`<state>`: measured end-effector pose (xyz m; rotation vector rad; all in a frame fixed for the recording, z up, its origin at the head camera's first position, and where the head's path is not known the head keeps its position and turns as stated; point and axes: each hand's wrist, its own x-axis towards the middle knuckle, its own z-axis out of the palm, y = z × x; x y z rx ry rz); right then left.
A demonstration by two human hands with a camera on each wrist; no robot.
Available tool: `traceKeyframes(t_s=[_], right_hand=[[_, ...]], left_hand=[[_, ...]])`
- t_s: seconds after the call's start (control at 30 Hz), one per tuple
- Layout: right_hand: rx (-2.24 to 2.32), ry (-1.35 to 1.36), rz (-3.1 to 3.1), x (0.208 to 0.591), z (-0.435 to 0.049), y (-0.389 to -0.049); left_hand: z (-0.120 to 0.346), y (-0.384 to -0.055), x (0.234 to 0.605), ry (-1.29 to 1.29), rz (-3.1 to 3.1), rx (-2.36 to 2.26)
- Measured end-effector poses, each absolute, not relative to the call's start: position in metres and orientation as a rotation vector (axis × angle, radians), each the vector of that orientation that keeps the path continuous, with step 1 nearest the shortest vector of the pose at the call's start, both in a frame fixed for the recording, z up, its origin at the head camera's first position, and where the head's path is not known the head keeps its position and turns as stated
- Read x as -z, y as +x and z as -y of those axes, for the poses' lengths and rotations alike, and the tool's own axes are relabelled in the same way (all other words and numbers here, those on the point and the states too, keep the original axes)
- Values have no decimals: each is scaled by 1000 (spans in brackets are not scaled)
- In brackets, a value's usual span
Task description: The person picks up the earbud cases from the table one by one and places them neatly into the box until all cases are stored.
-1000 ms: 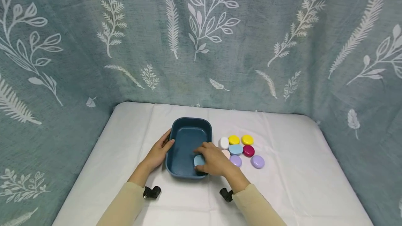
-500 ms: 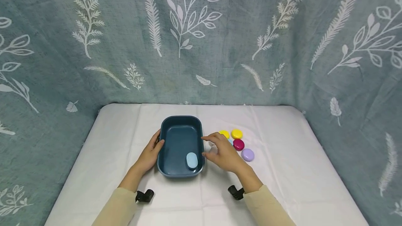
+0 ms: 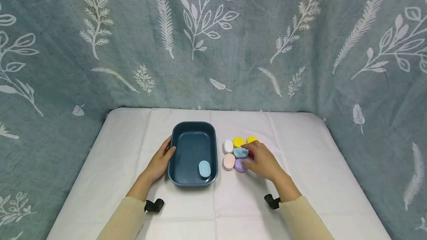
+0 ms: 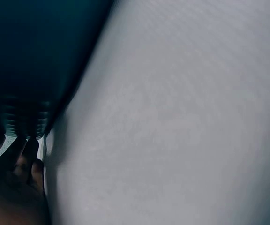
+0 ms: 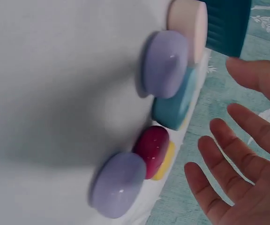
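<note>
My left hand point(image 3: 159, 163) holds the left side of a dark blue rectangular box point(image 3: 192, 185), thumb at the rim and fingers against the outer wall. Inside, near its front right corner, lies a light blue rounded block point(image 3: 204, 169), soap-like in shape. To the right of the box my right hand point(image 3: 265, 163) hovers over a group of similar pieces, fingers apart and holding nothing. Around it are a light blue piece point(image 3: 241, 153), a purple piece point(image 3: 240, 166) and a dark red piece point(image 5: 153, 151). Another purple piece point(image 5: 118, 185) is hidden by the hand in the head view.
A pale pink piece point(image 3: 229, 162), a white piece point(image 3: 228, 146) and two yellow pieces, one being the left yellow disc point(image 3: 238, 142), complete the cluster. White cloth point(image 3: 133, 129) covers the table. A patterned green-grey curtain point(image 3: 166, 84) stands behind and at both sides.
My right hand has let go of the light blue block inside the box, then moved right, out over the loose pieces. My left hand stays at the box; the head view has shifted slightly.
</note>
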<state>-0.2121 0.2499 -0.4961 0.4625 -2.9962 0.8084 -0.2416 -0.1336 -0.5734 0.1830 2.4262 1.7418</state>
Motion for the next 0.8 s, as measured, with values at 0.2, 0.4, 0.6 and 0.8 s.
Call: traceKeyframes(t_s=[0.2, 0.4, 0.6, 0.8], right_hand=[[-728, 495, 3058, 508, -249, -206], [-620, 451, 3081, 518, -241, -204], [-521, 336, 3101, 528, -232, -198], [-535, 252, 3080, 529, -227, -196]], left_hand=[[134, -242, 575, 198, -2416, -1751], [135, -242, 575, 159, -2431, -1747], [135, -241, 578, 176, -2397, -1771], [136, -243, 577, 172, -2404, -1774]])
